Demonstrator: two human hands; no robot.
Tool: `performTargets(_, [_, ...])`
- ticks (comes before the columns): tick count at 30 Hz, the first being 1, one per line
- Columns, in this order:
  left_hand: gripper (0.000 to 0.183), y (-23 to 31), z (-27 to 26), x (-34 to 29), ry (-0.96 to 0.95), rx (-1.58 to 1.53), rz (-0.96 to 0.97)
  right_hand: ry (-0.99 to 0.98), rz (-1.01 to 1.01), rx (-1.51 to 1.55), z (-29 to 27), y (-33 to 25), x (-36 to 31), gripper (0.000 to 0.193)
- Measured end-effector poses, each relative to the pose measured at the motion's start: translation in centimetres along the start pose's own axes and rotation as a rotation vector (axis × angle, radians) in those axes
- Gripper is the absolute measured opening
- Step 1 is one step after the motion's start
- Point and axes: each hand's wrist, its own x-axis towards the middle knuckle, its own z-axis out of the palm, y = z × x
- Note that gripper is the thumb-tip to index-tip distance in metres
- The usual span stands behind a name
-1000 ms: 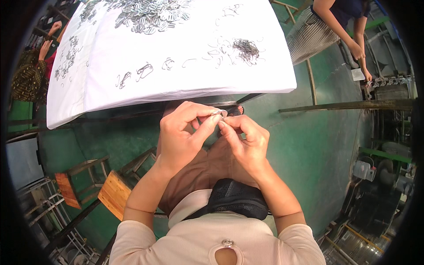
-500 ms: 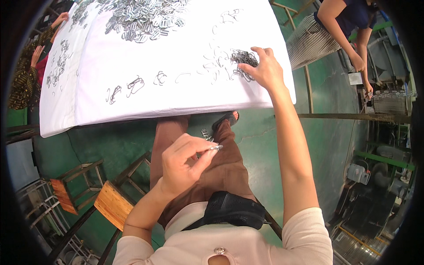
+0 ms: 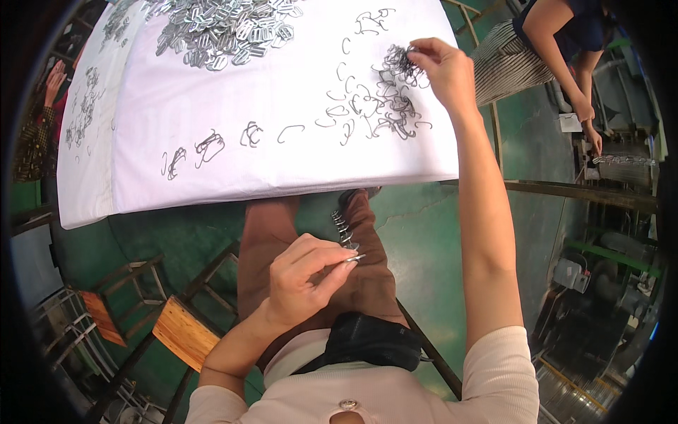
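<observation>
My left hand (image 3: 304, 277), closed in a pinch in front of my lap, holds a small silvery metal piece (image 3: 355, 258). Just beyond its fingertips shows a row of bright curved metal pieces (image 3: 342, 227); how they join the held piece I cannot make out. Over the right side of the white-covered table (image 3: 212, 177), the thumb and fingers of my right hand (image 3: 446, 69) are pinched on a tangled clump of dark wire hooks (image 3: 404, 59). Loose wire hooks (image 3: 395, 113) lie spread out just nearer to me and to the left of it.
A heap of flat silvery slotted buckles (image 3: 226, 32) covers the far middle of the table. Small groups of hooks (image 3: 209, 147) lie along its near side. One person's hand (image 3: 54, 83) shows at far left, and another person (image 3: 558, 56) stands at right. A wooden stool (image 3: 185, 332) is at lower left.
My right hand has moved farther off and a little right, drawing a clump from the hook pile, which now lies more spread. The left hand has shifted slightly nearer, still pinching its piece.
</observation>
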Motion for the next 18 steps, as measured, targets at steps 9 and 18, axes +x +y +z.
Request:
performTargets(9, [0.018, -0.3, -0.2, 0.5, -0.007, -0.016, -0.016, 0.117, 0.014, 0.049, -0.6, 0.0, 1.6, 0.023])
performTargets(18, [0.019, -0.5, -0.2, 0.6, -0.012, -0.026, -0.022, 0.059, -0.053, -0.305, 0.9, 2.1, 1.3, 0.019])
